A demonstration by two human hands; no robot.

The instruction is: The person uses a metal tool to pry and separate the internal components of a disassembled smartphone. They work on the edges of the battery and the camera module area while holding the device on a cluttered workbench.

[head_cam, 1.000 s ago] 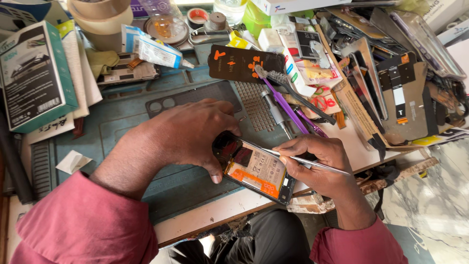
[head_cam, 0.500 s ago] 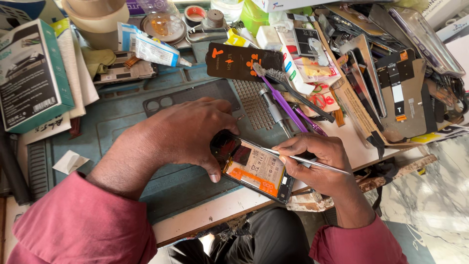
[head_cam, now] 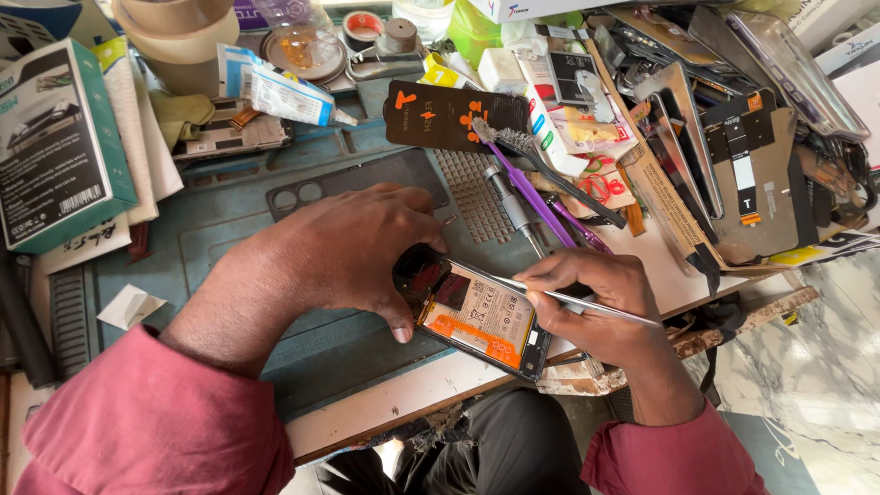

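- Your left hand clamps the one opened phone flat at the mat's near edge, fingers curled over its top
- Your right hand pinches one pair of tweezers, tips over the battery
- Judged step: working at a part inside the phone; next calls for a steady tip and a firm hold
- Nearby: two purple tools, one green box
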